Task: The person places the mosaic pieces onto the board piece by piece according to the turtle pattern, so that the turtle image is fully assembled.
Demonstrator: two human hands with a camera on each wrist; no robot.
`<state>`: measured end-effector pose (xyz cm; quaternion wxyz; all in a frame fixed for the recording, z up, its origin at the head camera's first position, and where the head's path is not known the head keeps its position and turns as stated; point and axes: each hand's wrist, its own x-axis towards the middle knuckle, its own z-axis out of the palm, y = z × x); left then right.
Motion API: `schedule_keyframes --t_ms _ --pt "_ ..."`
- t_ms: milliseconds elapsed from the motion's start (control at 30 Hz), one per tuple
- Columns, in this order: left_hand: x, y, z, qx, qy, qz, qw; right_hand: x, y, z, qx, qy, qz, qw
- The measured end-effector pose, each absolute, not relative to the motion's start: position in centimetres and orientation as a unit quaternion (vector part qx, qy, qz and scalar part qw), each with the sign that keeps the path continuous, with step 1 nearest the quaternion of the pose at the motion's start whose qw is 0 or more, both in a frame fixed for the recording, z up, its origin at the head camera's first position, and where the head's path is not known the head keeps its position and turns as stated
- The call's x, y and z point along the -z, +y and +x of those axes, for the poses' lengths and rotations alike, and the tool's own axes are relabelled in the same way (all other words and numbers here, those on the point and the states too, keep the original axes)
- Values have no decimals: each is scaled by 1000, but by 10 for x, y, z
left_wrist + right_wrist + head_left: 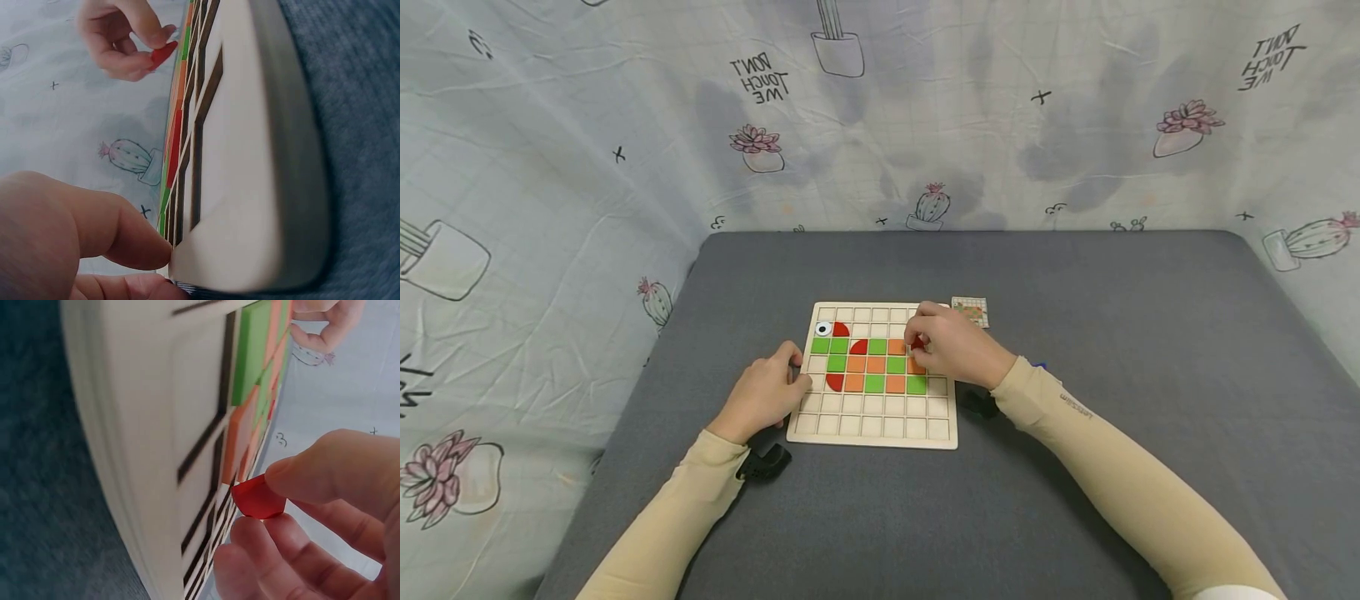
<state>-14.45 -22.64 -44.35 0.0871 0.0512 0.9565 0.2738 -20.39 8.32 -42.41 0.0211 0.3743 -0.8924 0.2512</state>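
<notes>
A wooden grid board point(872, 429) lies on the table, bearing green, orange and red tiles and a tile with an eye on it. My left hand point(765, 390) holds the board's left edge, with the thumb point(134, 234) right at the rim. Over the board's right part, my right hand point(958, 342) pinches a red quarter-circle tile point(259, 497) between thumb and fingers. The red tile is tilted, close over the grid, near an orange tile point(239, 434) and a green tile point(252, 353). Part of the board's upper right is hidden by the right hand.
A small pattern card point(972, 310) lies by the board's upper right corner. Something blue point(1039, 365) shows partly behind the right wrist. The grey table point(880, 517) meets a printed cloth backdrop point(880, 142) at the back and sides.
</notes>
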Motion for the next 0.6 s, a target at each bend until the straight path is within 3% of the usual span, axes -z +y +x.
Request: schedule_keyframes --t_ms 367,600 --pt "444 -226 -145 -275 956 52 85 428 79 -208 -235 -900 367 -7" --pt "444 -227 -145 -275 956 52 84 431 80 -210 -244 -890 386 11"
